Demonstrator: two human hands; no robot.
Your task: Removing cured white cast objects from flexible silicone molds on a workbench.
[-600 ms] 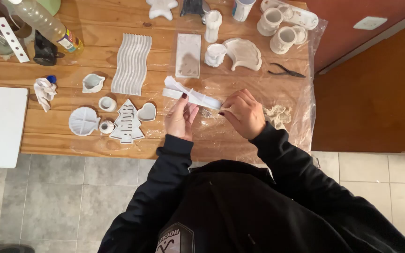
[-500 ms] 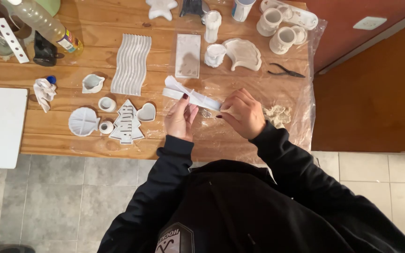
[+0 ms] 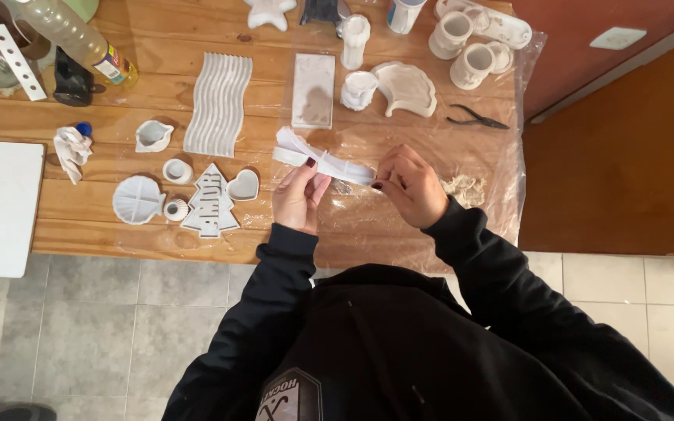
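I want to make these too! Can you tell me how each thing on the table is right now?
white piece: held up off the table, pinched at both ends
left hand: gripping the piece's left part
right hand: fingertips pinching its right end
pliers: lying flat, untouched
bottle: lying on its side
tree shape: flat on the table
heart dish: resting upright, empty
plastic sheet: spread under the work, wrinkled

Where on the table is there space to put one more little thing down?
Bare wood lies between the wavy tray and the flat mould. More lies between the bottle and the wavy tray. Plastic sheet is free between the pliers and the right hand. It is crowded around the tree shape and the cups.
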